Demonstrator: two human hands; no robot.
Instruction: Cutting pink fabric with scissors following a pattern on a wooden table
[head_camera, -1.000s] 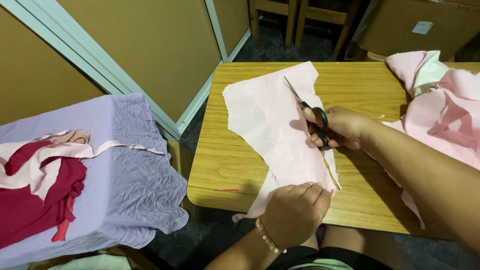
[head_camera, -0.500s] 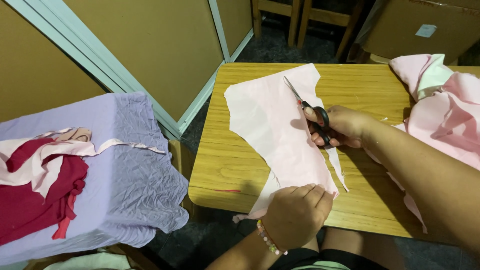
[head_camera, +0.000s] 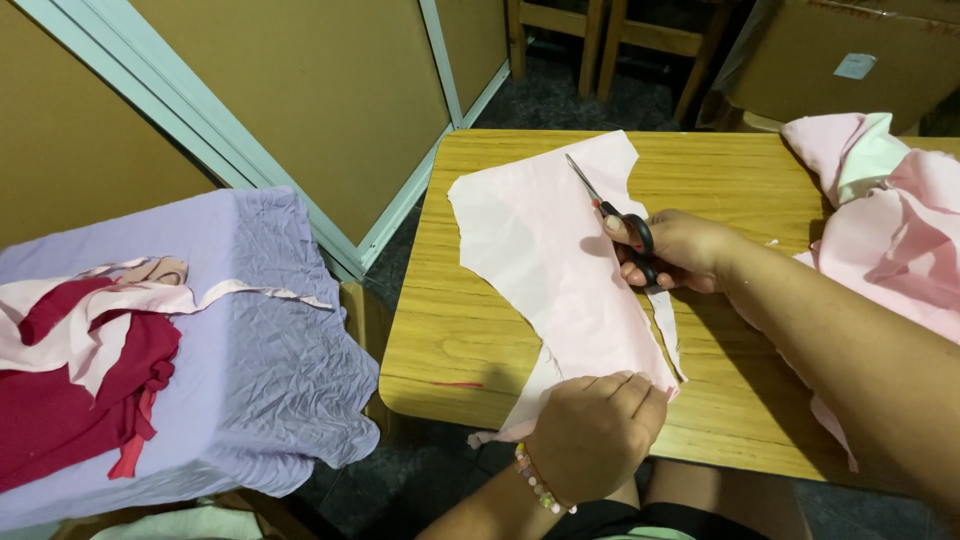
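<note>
We are pinning the pale pink fabric sheet (head_camera: 560, 270) with our closed left hand (head_camera: 590, 435) at 6 o'clock while our right hand (head_camera: 680, 250), gripping black-handled steel scissors (head_camera: 612, 215), is cutting toward 12 o'clock; slack cloth could snag.

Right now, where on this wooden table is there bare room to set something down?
The wooden table is bare along its far edge, between the pink fabric piece and the pink cloth pile. A second bare patch lies at the near left corner, left of the fabric. The middle is crowded: the right hand works scissors, the left hand pins the fabric.
</note>
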